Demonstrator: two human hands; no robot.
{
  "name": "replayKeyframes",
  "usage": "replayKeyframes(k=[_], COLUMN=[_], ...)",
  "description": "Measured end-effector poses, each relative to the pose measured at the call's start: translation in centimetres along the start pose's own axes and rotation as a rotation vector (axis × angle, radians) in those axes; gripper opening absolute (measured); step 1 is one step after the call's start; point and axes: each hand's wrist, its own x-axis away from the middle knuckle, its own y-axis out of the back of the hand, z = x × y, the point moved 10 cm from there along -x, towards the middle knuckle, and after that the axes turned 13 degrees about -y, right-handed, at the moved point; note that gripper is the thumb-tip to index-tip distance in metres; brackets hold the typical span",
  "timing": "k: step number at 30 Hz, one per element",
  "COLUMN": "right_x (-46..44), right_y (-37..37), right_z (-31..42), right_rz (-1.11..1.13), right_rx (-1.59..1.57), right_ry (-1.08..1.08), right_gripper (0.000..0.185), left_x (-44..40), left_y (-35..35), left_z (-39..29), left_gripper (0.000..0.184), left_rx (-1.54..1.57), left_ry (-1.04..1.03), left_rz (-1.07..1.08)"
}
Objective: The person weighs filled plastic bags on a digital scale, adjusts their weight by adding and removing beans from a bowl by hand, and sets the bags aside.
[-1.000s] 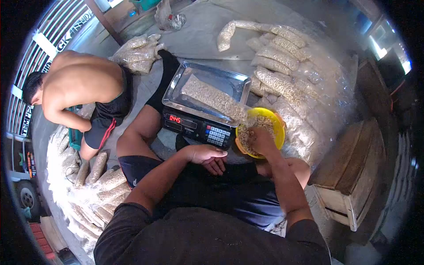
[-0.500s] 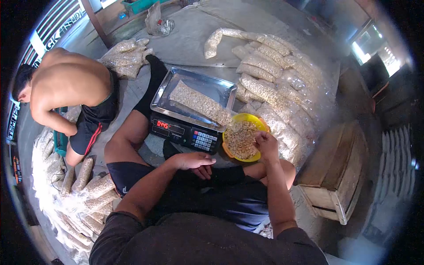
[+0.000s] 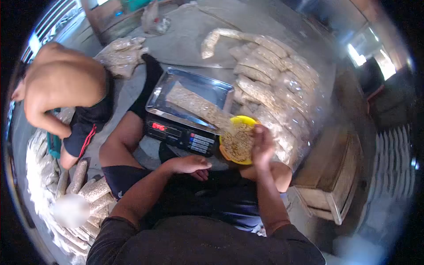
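A digital scale (image 3: 176,138) with a red display stands in front of me. Across its shiny metal tray (image 3: 210,84) lies a long clear plastic bag of pale grain-like pieces (image 3: 194,102), its end reaching toward a yellow bowl (image 3: 247,119). Similar loose pieces (image 3: 237,143) fill the bowl's bottom. Over the bowl's right rim is my right hand (image 3: 263,145), slightly blurred, with its fingers drawn together; whatever they hold is hidden. My left hand (image 3: 191,165) rests above my lap near the scale's front, its fingers loose, holding nothing.
Many filled bags (image 3: 274,84) are piled right of the scale. More filled bags (image 3: 95,194) lie at lower left, and others (image 3: 121,55) at upper left. Another person (image 3: 66,84) sits bent over on the left. A wooden crate (image 3: 322,194) stands at right.
My right hand has risen slightly and turned at the bowl's right rim. The whole view has shifted a little left. My left hand stays over my lap, and the bag remains on the tray.
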Motion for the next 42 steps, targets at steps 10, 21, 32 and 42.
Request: replayKeyframes(k=[10,21,32,42], right_x=[-14.5,-18.3,-17.2,-19.6], right_y=[1.3,6.6,5.0,4.4], right_z=[-18.5,-22.9,-20.7,-23.4], right_rz=[0.115,-0.127,-0.003,-0.072], right_rx=[-1.002,-0.217,-0.34,0.185], right_ry=[-0.664,-0.549,-0.63,-0.355], right_gripper=[0.042,0.053,0.039,0.036], left_x=[0.7,-1.8,-2.4,-0.9], left_y=[-1.9,-0.8,-4.6,-10.2], left_z=[-5.3,-4.1,-6.2,-20.6], left_gripper=[0.04,0.035,0.032,0.016], left_rx=[-0.6,-0.884,-1.375,-1.8], left_ry=[-0.141,-0.215,-0.329,-0.91], left_rz=[-0.13,-0.318,-0.373,-0.762])
